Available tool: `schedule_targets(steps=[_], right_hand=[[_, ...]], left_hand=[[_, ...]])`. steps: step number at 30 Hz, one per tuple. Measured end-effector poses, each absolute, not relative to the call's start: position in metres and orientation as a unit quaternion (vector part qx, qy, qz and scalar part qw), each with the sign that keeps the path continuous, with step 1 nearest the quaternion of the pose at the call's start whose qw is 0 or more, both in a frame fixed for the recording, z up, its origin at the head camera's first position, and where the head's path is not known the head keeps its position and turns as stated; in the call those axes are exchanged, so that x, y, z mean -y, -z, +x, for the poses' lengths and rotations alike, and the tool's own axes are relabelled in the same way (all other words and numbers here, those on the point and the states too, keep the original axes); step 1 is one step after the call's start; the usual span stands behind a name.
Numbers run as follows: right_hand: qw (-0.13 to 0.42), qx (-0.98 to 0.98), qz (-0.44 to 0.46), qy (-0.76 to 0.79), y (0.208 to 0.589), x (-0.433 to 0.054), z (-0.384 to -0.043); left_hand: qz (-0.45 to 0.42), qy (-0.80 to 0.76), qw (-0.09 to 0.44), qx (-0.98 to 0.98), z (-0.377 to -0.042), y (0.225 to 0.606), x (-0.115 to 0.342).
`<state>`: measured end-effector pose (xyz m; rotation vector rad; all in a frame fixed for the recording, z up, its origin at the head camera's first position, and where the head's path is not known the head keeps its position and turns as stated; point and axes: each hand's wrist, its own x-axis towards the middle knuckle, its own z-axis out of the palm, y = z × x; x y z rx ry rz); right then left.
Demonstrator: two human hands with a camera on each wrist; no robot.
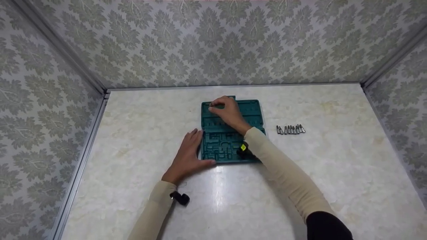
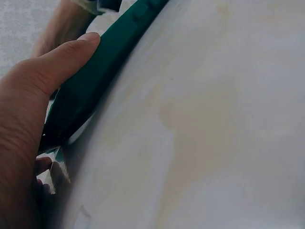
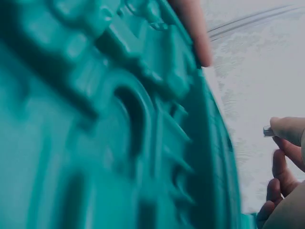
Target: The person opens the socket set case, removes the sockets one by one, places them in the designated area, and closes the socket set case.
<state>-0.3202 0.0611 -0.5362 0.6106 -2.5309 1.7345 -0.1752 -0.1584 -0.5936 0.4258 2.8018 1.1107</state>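
Note:
A green moulded tool case (image 1: 230, 158) lies unfolded on the table, its near half full of shaped recesses. My left hand (image 1: 188, 156) rests against the near left corner, fingers along the left side and thumb on the front edge. In the left wrist view that thumb (image 2: 71, 55) presses the case's rim. My right hand (image 1: 228, 111) is over the far half, at its upper left. Between thumb and fingertip it pinches a small silvery metal bit (image 3: 268, 131), whose tip shows in the right wrist view. The rest of the bit is hidden by the fingers.
To the right of the case, a row of several small metal bits (image 1: 290, 129) lies on the pale marbled table (image 1: 333, 173). Patterned wall panels (image 1: 230, 43) rise behind the table and at both sides. The right forearm crosses over the case's near right part.

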Motion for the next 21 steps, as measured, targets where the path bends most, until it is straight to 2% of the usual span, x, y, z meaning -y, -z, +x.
schedule_targets(steps=[9,21], right_hand=[[0.02,0.796,0.199,-0.571,0.531,-0.119,-0.305],[0.056,0.82,0.12,-0.557,0.536,-0.207,-0.278]], left_hand=[[0.137,-0.361,0.046,-0.921,-0.177,0.592,0.158],[0.146,-0.358,0.045,-0.921,-0.178,0.592,0.157]])
